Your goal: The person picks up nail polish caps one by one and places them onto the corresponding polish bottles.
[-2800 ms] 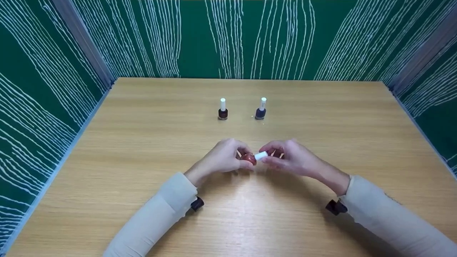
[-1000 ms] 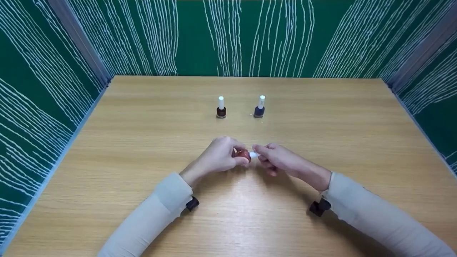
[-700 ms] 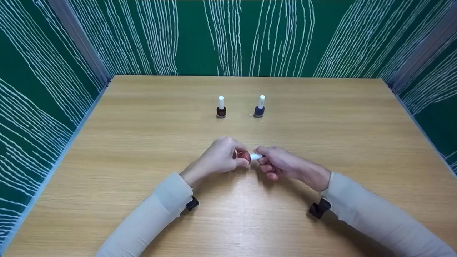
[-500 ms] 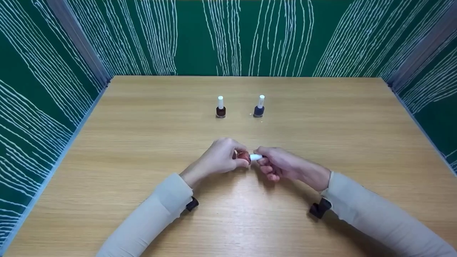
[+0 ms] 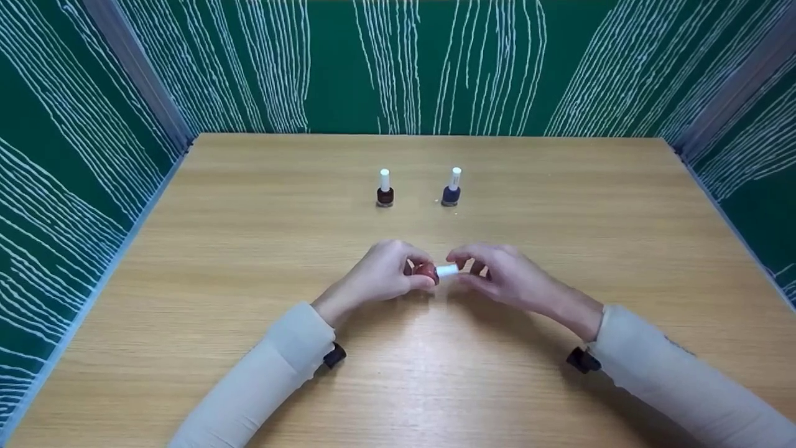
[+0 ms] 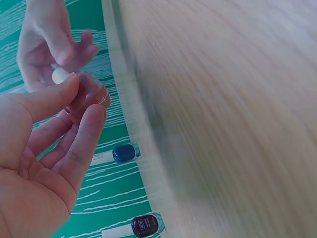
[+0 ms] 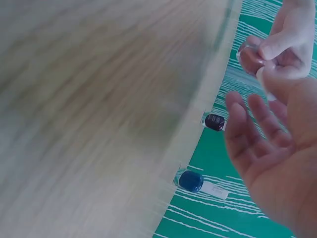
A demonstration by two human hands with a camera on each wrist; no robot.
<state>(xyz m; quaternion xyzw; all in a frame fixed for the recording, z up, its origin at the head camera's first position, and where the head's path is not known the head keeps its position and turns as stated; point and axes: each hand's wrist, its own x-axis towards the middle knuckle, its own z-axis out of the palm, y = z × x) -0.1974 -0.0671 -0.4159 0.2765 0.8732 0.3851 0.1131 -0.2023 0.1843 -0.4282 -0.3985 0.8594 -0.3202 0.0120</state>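
My left hand [image 5: 388, 272] pinches a red nail polish bottle [image 5: 426, 272] by its glass body, between thumb and fingers. The bottle lies tilted on its side, its white cap [image 5: 447, 270] pointing toward my right hand [image 5: 513, 280]. That right hand has its thumb and fingers spread apart around the cap's end, loosely bent. In the right wrist view the fingers [image 7: 237, 124] stand away from the cap, while the thumb overlaps it. The left wrist view shows the red bottle [image 6: 88, 94] between the left thumb and fingertips, with the cap partly behind the thumb.
Farther back on the wooden table [image 5: 280, 205] stand two upright nail polish bottles with white caps: a dark maroon one [image 5: 385, 196] and a dark blue one [image 5: 451, 195]. Green panels [image 5: 339, 68] with white lines enclose the table's back and sides.
Half a second ago the right hand pinched the white cap with its fingers curled; now it has let go, rolled over and drawn slightly right. The left hand keeps its hold on the bottle.
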